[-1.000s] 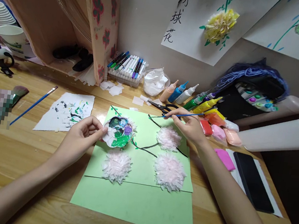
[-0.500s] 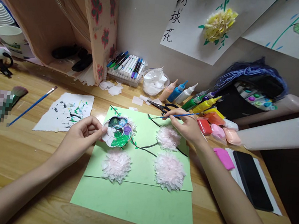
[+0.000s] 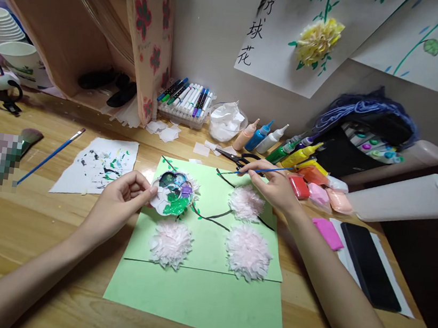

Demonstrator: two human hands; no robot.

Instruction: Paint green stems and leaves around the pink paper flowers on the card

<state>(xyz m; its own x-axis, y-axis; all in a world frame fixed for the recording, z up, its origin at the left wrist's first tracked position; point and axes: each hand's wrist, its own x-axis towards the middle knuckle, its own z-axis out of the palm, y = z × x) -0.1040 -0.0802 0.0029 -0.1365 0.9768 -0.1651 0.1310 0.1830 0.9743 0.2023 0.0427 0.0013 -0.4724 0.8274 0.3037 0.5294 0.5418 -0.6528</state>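
My left hand (image 3: 128,195) pinches the edge of a flower-shaped paint palette (image 3: 162,205), held above the upper left of the green paper (image 3: 201,253). Green, purple and dark paint fill its wells. In my right hand (image 3: 267,184) is a thin blue paintbrush (image 3: 261,169), its tip at the end of a black painted branch near the paper's top edge. Pink-white tissue-paper flowers (image 3: 248,251) sit on the paper, one of them partly behind the palette. Small green leaves run along the branches. A second green sheet (image 3: 196,301) shows below the first.
Behind the paper lie black scissors (image 3: 239,160), paint bottles (image 3: 261,136), a box of markers (image 3: 187,100) and a tissue bowl (image 3: 227,122). To the left are a paint-smeared paper (image 3: 97,167) and another blue brush (image 3: 51,157). A black phone (image 3: 371,266) lies on the right.
The view has shifted very slightly. Both hands, the palette and the brush stay almost in the same place over the paper.
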